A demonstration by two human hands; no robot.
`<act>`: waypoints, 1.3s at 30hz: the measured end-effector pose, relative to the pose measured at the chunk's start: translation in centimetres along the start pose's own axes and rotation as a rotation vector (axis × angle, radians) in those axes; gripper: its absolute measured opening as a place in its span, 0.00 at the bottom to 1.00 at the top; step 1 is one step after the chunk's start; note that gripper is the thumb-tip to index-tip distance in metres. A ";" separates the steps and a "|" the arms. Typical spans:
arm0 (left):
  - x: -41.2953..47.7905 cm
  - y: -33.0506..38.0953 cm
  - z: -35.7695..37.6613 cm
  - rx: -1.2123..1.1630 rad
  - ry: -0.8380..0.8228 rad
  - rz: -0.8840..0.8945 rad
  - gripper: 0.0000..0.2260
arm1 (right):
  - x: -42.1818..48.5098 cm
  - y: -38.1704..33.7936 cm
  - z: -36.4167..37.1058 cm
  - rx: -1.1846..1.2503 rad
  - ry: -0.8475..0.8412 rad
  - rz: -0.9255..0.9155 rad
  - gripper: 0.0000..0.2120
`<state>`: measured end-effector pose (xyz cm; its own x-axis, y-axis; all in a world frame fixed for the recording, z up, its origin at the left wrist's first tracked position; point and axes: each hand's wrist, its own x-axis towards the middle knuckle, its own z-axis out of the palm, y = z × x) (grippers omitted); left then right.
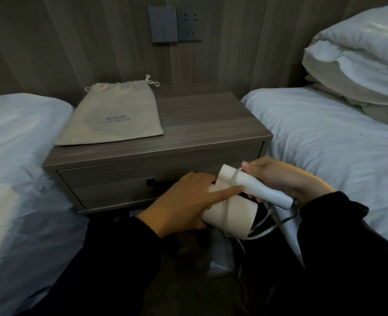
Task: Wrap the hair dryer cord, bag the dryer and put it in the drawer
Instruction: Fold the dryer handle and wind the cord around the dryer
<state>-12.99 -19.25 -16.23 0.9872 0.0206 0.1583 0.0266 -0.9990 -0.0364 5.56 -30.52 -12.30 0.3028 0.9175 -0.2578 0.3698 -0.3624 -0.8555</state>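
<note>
A white hair dryer (pixel 230 216) is held in front of the nightstand, its handle folded over the barrel. My left hand (pixel 183 201) grips the barrel, index finger stretched across it. My right hand (pixel 284 179) holds the handle (pixel 263 190) from behind. The grey cord (pixel 228 201) runs in loops around the barrel and handle, and its loose end hangs down toward the floor. A beige drawstring bag (pixel 113 115) lies flat on the left of the nightstand top. The drawer (pixel 110 181) below is closed, its dark handle partly hidden by my left hand.
The wooden nightstand (pixel 211 124) stands between two beds with white sheets, the left bed (pixel 17 167) and the right bed (pixel 336 144). White pillows (pixel 359 53) are stacked at the right. A switch and socket (pixel 175 23) sit on the wall panel above.
</note>
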 end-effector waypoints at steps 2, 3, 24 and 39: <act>0.0 0.1 0.3 0.047 0.020 0.015 0.44 | 0.1 0.0 0.0 -0.001 -0.001 -0.005 0.23; 0.0 0.1 0.4 0.070 0.026 0.018 0.45 | 0.2 0.1 0.0 0.004 -0.004 -0.006 0.23; -1.1 -1.2 -2.4 -0.831 0.169 -0.456 0.47 | 3.6 4.0 -0.6 0.783 -0.177 -0.145 0.17; -0.6 -1.2 -3.5 -0.891 0.276 -0.658 0.47 | 1.6 0.0 0.9 0.811 -0.251 -0.110 0.32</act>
<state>-14.17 -18.19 -12.80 0.7522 0.6508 0.1029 0.2958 -0.4732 0.8298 5.26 -28.88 -13.08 0.0628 0.9845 -0.1639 -0.3864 -0.1274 -0.9135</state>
